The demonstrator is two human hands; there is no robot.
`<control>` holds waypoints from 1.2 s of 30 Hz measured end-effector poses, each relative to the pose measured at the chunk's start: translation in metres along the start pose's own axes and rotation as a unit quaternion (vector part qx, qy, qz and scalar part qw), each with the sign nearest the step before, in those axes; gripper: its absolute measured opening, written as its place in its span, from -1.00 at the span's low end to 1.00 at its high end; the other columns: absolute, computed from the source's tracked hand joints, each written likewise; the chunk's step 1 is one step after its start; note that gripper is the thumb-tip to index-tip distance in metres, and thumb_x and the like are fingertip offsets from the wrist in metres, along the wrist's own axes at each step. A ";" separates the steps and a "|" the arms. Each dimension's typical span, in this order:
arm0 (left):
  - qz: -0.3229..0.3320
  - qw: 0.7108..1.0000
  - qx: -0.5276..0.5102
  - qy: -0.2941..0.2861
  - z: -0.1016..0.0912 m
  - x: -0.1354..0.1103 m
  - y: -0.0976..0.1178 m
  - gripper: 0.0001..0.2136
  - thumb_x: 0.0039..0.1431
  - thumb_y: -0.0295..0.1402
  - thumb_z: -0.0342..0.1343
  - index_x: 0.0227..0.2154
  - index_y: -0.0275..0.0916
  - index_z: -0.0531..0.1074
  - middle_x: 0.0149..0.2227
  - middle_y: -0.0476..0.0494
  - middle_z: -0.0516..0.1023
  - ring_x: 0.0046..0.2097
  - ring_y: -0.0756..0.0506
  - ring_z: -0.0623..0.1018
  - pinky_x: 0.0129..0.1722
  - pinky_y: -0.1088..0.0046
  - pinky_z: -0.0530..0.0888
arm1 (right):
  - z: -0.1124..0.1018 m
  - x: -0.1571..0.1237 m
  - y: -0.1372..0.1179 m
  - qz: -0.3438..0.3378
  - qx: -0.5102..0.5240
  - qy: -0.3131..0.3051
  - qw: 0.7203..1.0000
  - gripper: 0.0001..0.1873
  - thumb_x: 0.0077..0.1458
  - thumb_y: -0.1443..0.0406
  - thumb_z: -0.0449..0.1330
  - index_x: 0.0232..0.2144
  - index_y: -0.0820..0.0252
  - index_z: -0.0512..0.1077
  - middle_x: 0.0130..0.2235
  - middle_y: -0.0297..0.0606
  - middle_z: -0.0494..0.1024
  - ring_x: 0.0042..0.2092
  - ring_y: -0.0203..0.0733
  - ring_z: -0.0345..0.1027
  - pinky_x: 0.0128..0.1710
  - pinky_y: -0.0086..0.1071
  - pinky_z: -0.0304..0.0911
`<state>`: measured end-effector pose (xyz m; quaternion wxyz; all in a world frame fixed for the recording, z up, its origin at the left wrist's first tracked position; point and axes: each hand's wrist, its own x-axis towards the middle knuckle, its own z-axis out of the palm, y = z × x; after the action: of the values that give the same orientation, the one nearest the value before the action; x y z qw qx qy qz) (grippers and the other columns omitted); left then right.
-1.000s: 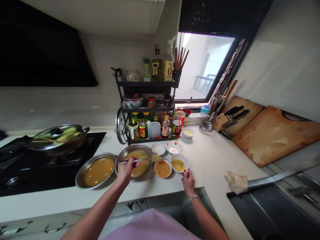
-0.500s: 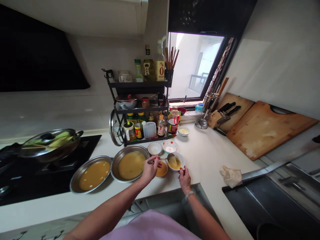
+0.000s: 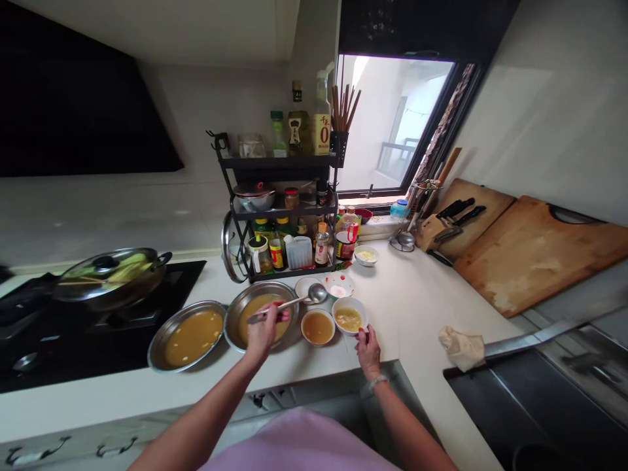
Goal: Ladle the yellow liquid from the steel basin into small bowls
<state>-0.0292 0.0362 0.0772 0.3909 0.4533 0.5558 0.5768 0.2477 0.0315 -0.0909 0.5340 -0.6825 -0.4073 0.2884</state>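
My left hand [image 3: 266, 326] grips the handle of a metal ladle [image 3: 318, 293] above a steel basin [image 3: 230, 330] of brownish broth. The ladle's head hangs to the right, over a small white bowl [image 3: 303, 288]. My right hand [image 3: 367, 347] pinches the near rim of a white bowl [image 3: 364, 310] holding yellowish broth with pale bits. Between my hands stands a small bowl of orange-brown liquid [image 3: 318, 327]. A bowl with red spots [image 3: 339, 283] sits behind. Left of the basin is a second steel dish [image 3: 153, 356] of broth with pale pieces floating.
A lidded pan [image 3: 112, 278] stands on the black stove [image 3: 181, 284] at left. The black rack [image 3: 289, 212] of bottles is behind the bowls. A bowl of pale chopped food [image 3: 366, 256], a knife block [image 3: 432, 232], cutting boards [image 3: 534, 255] and a cloth [image 3: 461, 348] are at right, near the sink [image 3: 530, 399].
My left hand has moved left with the ladle, lifting its head out of the right-hand white bowl. My right hand stays at that bowl's rim. The view has shifted slightly.
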 end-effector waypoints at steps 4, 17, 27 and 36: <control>-0.031 0.995 0.047 0.080 -0.052 0.014 -0.020 -0.69 0.10 -0.16 0.03 -0.31 -0.32 0.48 -0.50 -0.20 0.61 -0.42 -0.19 0.64 -0.37 0.32 0.56 | 0.000 0.001 0.002 0.007 -0.005 0.002 1.000 -0.15 0.01 -0.15 -0.01 0.09 0.44 0.31 -0.40 -0.13 0.57 -0.61 -0.17 0.32 -0.54 -0.32 0.24; 0.002 0.985 0.160 0.065 -0.089 0.004 -0.063 -0.75 0.07 -0.18 0.04 -0.40 -0.24 0.50 -0.58 -0.15 0.59 -0.48 -0.18 0.63 -0.46 0.37 0.54 | -0.001 0.002 0.002 0.013 -0.021 -0.006 1.000 -0.14 -0.02 -0.18 -0.04 0.06 0.44 0.31 -0.42 -0.14 0.56 -0.60 -0.16 0.33 -0.54 -0.31 0.27; -0.112 0.974 -0.028 0.194 -0.095 0.019 -0.052 -0.87 0.00 -0.36 0.08 -0.46 -0.30 0.48 -0.59 -0.17 0.58 -0.48 -0.21 0.63 -0.40 0.28 0.58 | 0.000 0.003 0.003 0.019 -0.022 -0.002 1.000 -0.16 -0.03 -0.16 -0.04 0.05 0.41 0.32 -0.44 -0.19 0.55 -0.60 -0.17 0.34 -0.54 -0.32 0.26; -0.142 0.965 -0.082 0.203 -0.082 0.016 -0.018 -0.92 -0.03 -0.44 0.11 -0.51 -0.35 0.47 -0.48 -0.23 0.60 -0.50 -0.15 0.61 -0.35 0.27 0.59 | 0.000 0.002 0.002 0.011 -0.022 -0.005 1.000 -0.13 -0.02 -0.18 -0.05 0.05 0.45 0.30 -0.41 -0.13 0.55 -0.61 -0.16 0.32 -0.53 -0.29 0.26</control>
<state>-0.1126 0.0291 0.0629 0.3836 0.2089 0.6330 0.6391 0.2492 0.0336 -0.0925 0.5134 -0.6970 -0.4088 0.2890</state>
